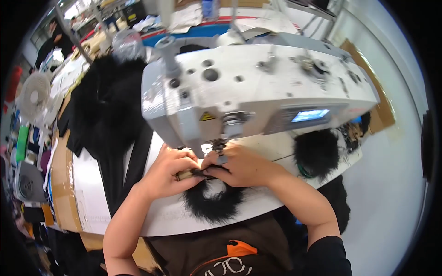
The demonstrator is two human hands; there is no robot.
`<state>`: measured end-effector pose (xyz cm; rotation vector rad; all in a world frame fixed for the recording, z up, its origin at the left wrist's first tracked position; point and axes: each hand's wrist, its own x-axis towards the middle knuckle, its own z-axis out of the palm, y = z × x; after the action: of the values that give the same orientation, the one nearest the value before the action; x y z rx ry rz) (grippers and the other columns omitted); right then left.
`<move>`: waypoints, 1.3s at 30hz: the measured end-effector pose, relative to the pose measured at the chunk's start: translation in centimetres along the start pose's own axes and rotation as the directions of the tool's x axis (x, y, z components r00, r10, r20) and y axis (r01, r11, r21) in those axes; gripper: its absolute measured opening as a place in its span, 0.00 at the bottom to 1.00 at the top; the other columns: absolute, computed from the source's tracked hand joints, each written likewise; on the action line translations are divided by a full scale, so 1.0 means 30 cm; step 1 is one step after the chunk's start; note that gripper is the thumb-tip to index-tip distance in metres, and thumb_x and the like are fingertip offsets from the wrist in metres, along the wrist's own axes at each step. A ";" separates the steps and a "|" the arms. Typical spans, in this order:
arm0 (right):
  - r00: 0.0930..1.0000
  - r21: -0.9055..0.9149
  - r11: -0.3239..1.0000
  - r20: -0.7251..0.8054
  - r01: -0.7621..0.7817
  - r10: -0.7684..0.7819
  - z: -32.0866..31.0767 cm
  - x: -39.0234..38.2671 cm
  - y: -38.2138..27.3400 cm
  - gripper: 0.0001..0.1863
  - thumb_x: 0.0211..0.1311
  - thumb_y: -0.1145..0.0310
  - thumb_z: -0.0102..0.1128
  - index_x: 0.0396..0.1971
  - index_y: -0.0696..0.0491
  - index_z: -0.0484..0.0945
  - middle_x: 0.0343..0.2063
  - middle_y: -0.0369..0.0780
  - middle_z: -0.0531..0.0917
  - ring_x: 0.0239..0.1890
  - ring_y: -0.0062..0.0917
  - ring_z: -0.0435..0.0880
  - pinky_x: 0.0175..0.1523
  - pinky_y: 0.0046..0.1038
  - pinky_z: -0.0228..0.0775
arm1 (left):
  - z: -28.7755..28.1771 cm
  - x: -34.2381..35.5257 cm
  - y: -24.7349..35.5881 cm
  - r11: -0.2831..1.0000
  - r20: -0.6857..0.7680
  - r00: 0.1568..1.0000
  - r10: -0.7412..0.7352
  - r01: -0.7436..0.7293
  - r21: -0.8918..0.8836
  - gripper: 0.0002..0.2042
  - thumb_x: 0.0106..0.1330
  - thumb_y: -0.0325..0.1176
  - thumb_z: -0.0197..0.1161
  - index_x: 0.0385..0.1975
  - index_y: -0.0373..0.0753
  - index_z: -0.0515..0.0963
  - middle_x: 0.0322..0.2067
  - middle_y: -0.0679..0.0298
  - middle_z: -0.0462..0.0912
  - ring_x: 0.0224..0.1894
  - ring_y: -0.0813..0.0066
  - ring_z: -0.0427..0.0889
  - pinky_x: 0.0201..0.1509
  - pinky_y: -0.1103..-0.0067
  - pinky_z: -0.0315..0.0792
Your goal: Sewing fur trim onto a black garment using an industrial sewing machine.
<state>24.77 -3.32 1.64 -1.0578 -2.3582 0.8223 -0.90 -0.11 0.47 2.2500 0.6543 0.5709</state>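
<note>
A curved strip of black fur trim point(215, 207) lies on the white sewing table, its two ends drawn up toward the needle area of a sewing machine point(258, 87). My left hand point(171, 171) pinches one end of the trim, just left of the presser foot. Under those fingers shows a small tan tool-like piece point(184, 175), too small to name. My right hand point(244, 166) is closed on the trim's other end, directly below the needle bar point(223, 146). Both sets of fingertips almost meet, and they hide the exact contact with the fur.
On the left of the table lies a large black furry garment point(108, 101). A round black fur piece point(316, 152) sits at the right, under the machine's arm. Cardboard point(64, 184) lines the table's left edge. Farther left stands a fan point(36, 94); a person point(59, 37) is in the background.
</note>
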 end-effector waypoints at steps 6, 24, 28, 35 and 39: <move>0.999 0.131 0.990 -0.016 -0.043 0.046 -0.028 -0.107 -0.124 0.14 0.64 0.66 0.67 0.48 0.52 0.85 0.36 0.45 0.87 0.40 0.42 0.86 0.47 0.39 0.77 | -0.006 -0.059 0.201 0.943 0.034 0.964 -0.263 0.264 -0.204 0.10 0.65 0.31 0.71 0.42 0.35 0.82 0.36 0.56 0.86 0.40 0.60 0.85 0.43 0.70 0.76; 0.808 0.601 0.549 0.507 -0.581 0.301 0.128 -0.376 -0.401 0.11 0.66 0.69 0.72 0.44 0.58 0.86 0.34 0.34 0.89 0.37 0.12 0.81 0.43 0.19 0.73 | 0.139 -0.420 0.544 0.907 -0.022 0.948 -0.318 0.298 -0.297 0.11 0.72 0.34 0.64 0.45 0.34 0.78 0.39 0.50 0.83 0.42 0.48 0.84 0.46 0.63 0.77; 0.881 0.658 0.586 0.348 -0.473 0.320 0.131 -0.422 -0.432 0.08 0.68 0.70 0.69 0.41 0.58 0.84 0.32 0.30 0.85 0.35 0.12 0.79 0.42 0.19 0.72 | 0.086 -0.504 0.467 0.882 -0.601 0.715 -0.356 0.469 0.036 0.10 0.70 0.35 0.66 0.43 0.36 0.79 0.34 0.54 0.84 0.33 0.52 0.86 0.38 0.64 0.80; 0.792 0.825 0.369 0.146 -0.428 0.592 0.140 -0.481 -0.387 0.07 0.67 0.69 0.70 0.37 0.52 0.80 0.30 0.28 0.82 0.30 0.09 0.76 0.36 0.15 0.67 | -0.019 -0.673 0.306 0.445 -0.764 0.418 -0.492 0.875 0.193 0.14 0.68 0.40 0.68 0.28 0.35 0.80 0.28 0.51 0.84 0.32 0.45 0.83 0.36 0.60 0.76; 0.764 0.849 0.389 0.027 -0.358 0.645 0.157 -0.448 -0.429 0.08 0.68 0.66 0.69 0.39 0.52 0.80 0.30 0.29 0.84 0.28 0.09 0.77 0.34 0.14 0.67 | 0.005 -0.678 0.266 0.579 -0.825 0.400 -0.399 0.807 0.111 0.11 0.65 0.36 0.70 0.30 0.34 0.80 0.31 0.49 0.84 0.35 0.45 0.83 0.39 0.59 0.76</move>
<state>23.62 -22.20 4.92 -1.3215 -1.0400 1.6237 -14.28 -17.32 2.07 1.8424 2.2336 0.9780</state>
